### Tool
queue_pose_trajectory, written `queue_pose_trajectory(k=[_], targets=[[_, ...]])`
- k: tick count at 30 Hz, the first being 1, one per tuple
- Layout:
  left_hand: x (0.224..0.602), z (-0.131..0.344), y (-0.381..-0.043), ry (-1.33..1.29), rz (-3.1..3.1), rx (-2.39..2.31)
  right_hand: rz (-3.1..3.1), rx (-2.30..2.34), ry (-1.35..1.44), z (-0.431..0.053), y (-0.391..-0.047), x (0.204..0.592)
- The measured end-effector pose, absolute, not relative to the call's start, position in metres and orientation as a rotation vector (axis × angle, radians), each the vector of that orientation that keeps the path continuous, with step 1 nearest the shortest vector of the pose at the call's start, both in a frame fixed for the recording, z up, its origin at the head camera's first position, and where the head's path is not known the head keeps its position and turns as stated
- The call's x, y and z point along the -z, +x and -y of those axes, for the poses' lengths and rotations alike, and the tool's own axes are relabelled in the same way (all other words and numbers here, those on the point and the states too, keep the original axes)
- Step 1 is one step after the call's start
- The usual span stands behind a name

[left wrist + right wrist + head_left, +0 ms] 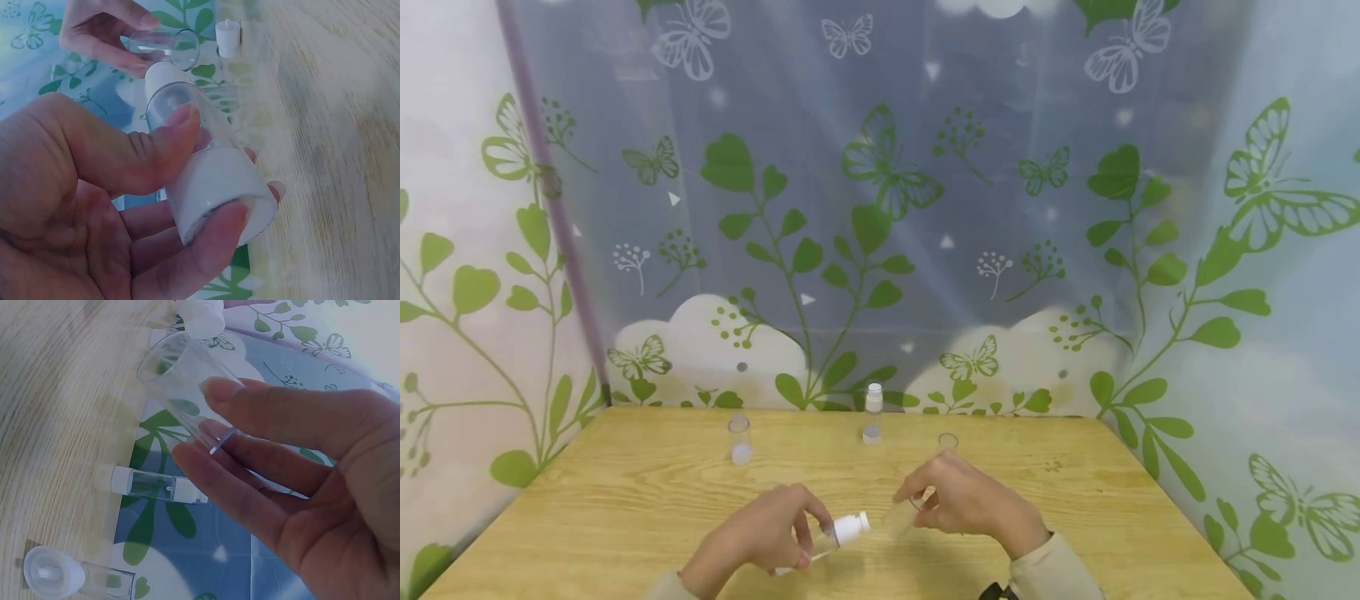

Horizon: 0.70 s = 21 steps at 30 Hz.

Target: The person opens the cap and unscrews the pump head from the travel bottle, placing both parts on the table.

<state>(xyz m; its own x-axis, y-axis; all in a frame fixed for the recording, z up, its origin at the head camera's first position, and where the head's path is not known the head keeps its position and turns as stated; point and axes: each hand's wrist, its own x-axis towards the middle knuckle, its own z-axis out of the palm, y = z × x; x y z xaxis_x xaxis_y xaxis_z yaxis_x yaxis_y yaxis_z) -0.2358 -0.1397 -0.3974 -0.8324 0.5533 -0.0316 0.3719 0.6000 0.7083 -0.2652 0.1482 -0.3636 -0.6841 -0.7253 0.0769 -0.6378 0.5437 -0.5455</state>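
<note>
My left hand (775, 527) grips a small clear pump bottle (206, 134) with a white base and a white top. The bottle lies tilted, its white top toward my right hand. Thumb and fingers wrap around the clear body and the base. My right hand (966, 502) pinches a clear, hollow cap (190, 387) between thumb and fingers near its closed end. The cap's open rim faces the bottle's white top. In the head view the two stand close but apart, just above the table.
Toward the back of the wooden table (647, 500) stand an upright pump bottle (872, 414), a clear container with a white bottom (740, 442) to its left, and another clear container (948, 440) on the right, partly hidden by my right hand. A patterned curtain (820, 250) hangs behind.
</note>
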Motion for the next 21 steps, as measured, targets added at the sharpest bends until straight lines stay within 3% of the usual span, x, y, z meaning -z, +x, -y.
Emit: queue_pose_trajectory(k=[21], targets=[[0.3936,0.1396,-0.2349,0.728,-2.582,-1.036,-2.613,0.662,-1.174,-0.1481,-0.2723,0.3668]])
